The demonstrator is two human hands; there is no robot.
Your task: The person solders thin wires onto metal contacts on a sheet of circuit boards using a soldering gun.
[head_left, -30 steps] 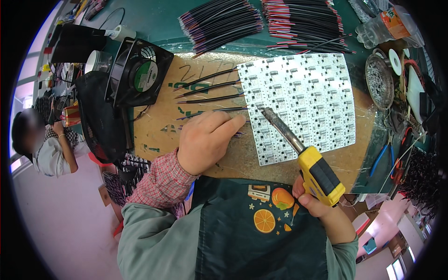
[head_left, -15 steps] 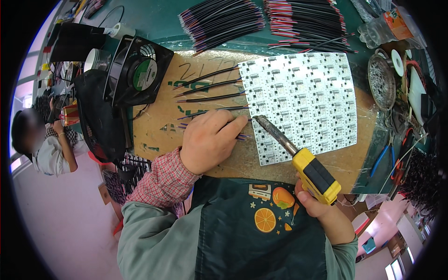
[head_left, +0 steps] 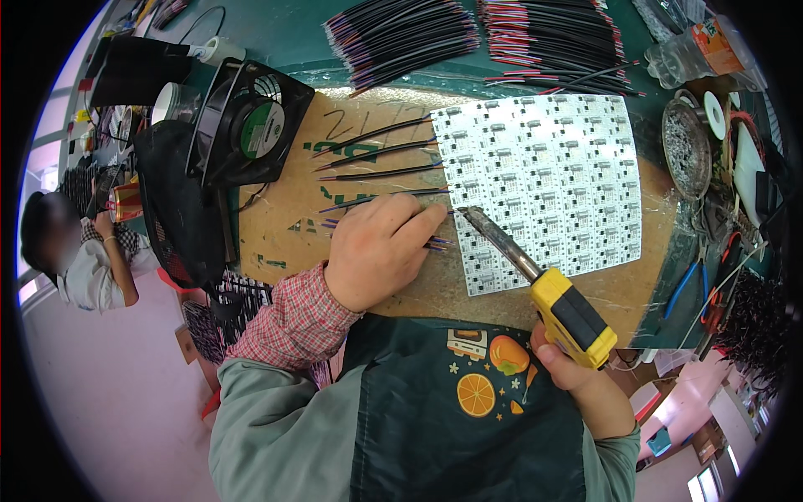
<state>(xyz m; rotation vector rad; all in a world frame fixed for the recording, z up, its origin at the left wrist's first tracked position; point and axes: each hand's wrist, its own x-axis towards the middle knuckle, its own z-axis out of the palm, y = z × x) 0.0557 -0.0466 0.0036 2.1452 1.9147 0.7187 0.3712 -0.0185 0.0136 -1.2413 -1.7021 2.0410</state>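
Soldering work seen from above on a cardboard-covered worktop (head_left: 276, 226). Left hand (head_left: 381, 251) lies palm down, fingers pressed together on a thin wire (head_left: 368, 201), pinning its end at the left edge of a white panel of small circuit boards (head_left: 552, 184). Right hand (head_left: 573, 368) is closed around a yellow-handled soldering iron (head_left: 544, 280), its tip angled to that same edge, just beside the fingertips. Spare wires lie fanned out above.
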